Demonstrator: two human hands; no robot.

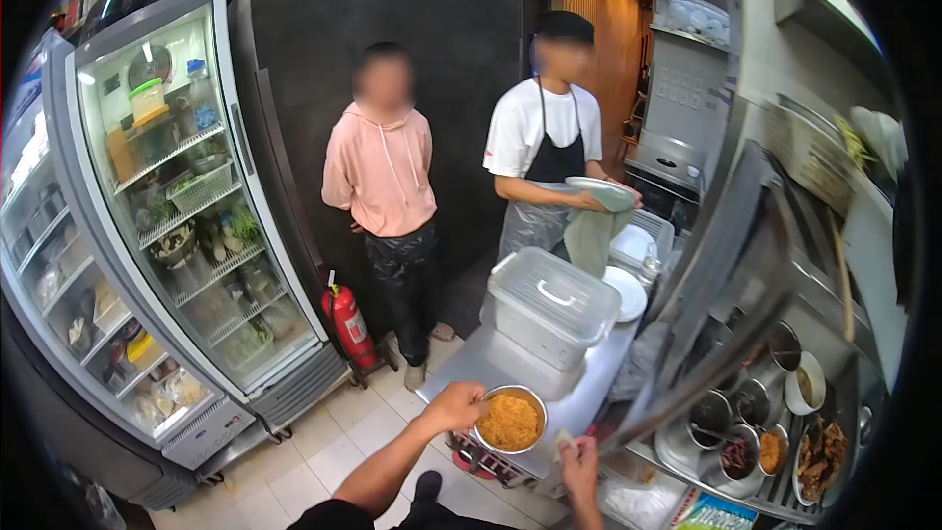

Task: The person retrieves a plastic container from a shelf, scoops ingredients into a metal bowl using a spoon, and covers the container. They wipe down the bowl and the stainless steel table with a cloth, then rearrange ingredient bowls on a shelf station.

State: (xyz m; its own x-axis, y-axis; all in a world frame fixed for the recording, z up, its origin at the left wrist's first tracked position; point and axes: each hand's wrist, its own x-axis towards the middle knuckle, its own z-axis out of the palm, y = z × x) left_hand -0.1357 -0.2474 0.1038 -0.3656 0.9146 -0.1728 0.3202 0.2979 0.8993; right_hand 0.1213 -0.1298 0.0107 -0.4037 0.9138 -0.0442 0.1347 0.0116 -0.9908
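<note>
My left hand [459, 408] is closed on the left rim of a round metal bowl [481, 432]. Crumbly orange-yellow food [511, 420] fills the bowl nearly to its rim. The bowl is over the near end of a steel table [461, 363]; I cannot tell whether it rests there. To the right of the bowl, my right hand [580, 469] has its fingers closed around something small and pale, too unclear to name. A bit of red shows by its fingertips. Beyond the bowl stands a lidded, translucent plastic bin [554, 299].
Across the table a person in an apron [559, 152] wipes a plate with a cloth [594, 236]. Another person in a pink hoodie [381, 172] stands by a fire extinguisher [347, 324]. Glass-door fridges [186, 186] line the left. Food containers [751, 402] fill the right counter.
</note>
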